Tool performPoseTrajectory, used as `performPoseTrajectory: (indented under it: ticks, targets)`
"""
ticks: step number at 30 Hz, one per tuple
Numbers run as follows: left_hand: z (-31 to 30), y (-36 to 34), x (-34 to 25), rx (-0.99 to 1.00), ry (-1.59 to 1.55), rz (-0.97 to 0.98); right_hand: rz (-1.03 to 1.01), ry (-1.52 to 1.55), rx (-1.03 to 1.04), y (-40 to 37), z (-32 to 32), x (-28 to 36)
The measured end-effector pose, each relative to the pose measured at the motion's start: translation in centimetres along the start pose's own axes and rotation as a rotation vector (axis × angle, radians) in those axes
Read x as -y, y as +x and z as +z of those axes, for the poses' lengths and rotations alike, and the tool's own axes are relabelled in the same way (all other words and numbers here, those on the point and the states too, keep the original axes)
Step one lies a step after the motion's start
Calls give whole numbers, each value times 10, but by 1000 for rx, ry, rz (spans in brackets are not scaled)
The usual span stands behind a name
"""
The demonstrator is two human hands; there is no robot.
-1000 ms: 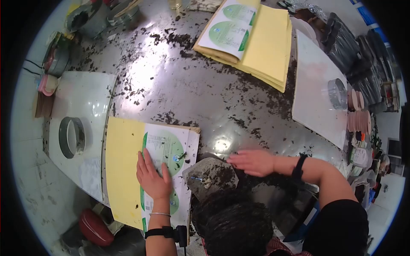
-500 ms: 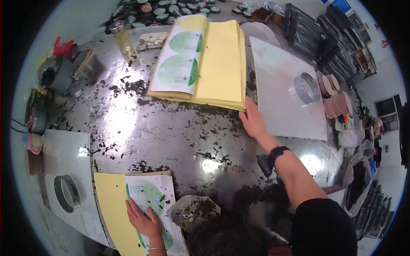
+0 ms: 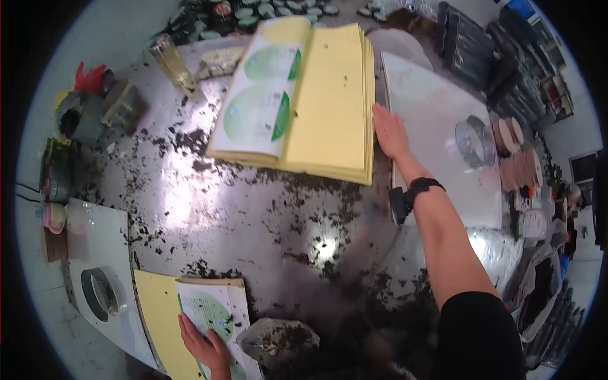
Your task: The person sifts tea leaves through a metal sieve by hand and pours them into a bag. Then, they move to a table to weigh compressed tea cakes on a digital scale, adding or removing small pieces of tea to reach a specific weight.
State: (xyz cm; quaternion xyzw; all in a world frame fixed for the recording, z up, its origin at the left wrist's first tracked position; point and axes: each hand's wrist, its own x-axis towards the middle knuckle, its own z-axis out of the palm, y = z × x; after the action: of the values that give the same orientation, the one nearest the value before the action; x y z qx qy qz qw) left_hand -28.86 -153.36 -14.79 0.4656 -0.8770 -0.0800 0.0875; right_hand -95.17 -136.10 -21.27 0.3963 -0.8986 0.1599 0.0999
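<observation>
At the top centre a stack of yellow sheets (image 3: 329,107) lies with a white sheet with green circles (image 3: 253,107) folded over its left part. My right hand (image 3: 391,133) rests flat at the stack's right edge, fingers extended, holding nothing visible. Lower left, my left hand (image 3: 206,345) lies with fingers spread on a white printed sheet (image 3: 212,310), which has a yellow sheet (image 3: 158,304) beside it. Just right of that sheet sits a greyish block with dark bits on it (image 3: 278,339).
Dark crumbs are scattered over the metal table (image 3: 253,221). White boards (image 3: 437,126) with metal rings (image 3: 475,142) stand at both sides. A glass bottle (image 3: 172,63), dark containers (image 3: 82,120) and pinkish discs (image 3: 520,171) line the edges.
My right hand has moved up along the stack's right edge. The view has shifted slightly, and my left hand still lies on the lower printed sheet.
</observation>
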Motion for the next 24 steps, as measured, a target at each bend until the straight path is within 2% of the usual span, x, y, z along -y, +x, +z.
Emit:
performPoseTrajectory:
  ticks: [2, 3, 4, 5, 6, 7, 8, 10, 12, 14, 15, 17, 20, 21, 22, 23, 24]
  targets:
    - [-2, 0, 2, 25, -5, 23, -7, 288, 249, -35, -32, 22]
    - [-1, 1, 1, 15, -4, 19, 32, 256, 322, -78, -66, 66]
    - [-1, 0, 0, 1, -5, 11, -105, 93, 266, -142, -52, 68]
    - [-1, 0, -1, 0, -18, 5, -209, 215, 349, -192, -82, 96]
    - [-2, -1, -2, 8, -17, 0, -185, 306, 691, -242, -93, 112]
    - [-4, 1, -2, 10, -10, -2, -457, 625, 778, -271, -116, 121]
    - [-4, 2, -3, -2, -9, -7, -468, 624, 771, -259, -122, 127]
    - [-3, 1, -2, -11, -17, 13, -361, 902, 544, -222, -118, 140]
    - [-7, 0, -4, 0, -16, 6, -371, 661, 288, -138, -94, 150]
    - [-3, 1, -1, -12, -42, 5, -424, 631, 412, -72, -52, 149]
    - [-2, 2, -1, -19, -38, -2, -434, 636, 410, -62, -44, 155]
    - [-4, 1, 0, -3, -37, 3, -704, 373, 380, -58, -31, 169]
    - [-7, 3, -3, 9, -58, -22, -697, 511, 713, -112, -46, 157]
    - [-6, 4, -1, -1, -63, -28, -799, 648, 762, -146, -52, 144]
    - [-6, 3, 0, 7, -44, -24, -850, 699, 915, -172, -67, 136]
    - [-5, 2, 0, 13, -25, -23, -865, 689, 916, -171, -73, 139]
    - [-3, 4, -2, 3, -30, -41, -774, 783, 821, -166, -81, 142]
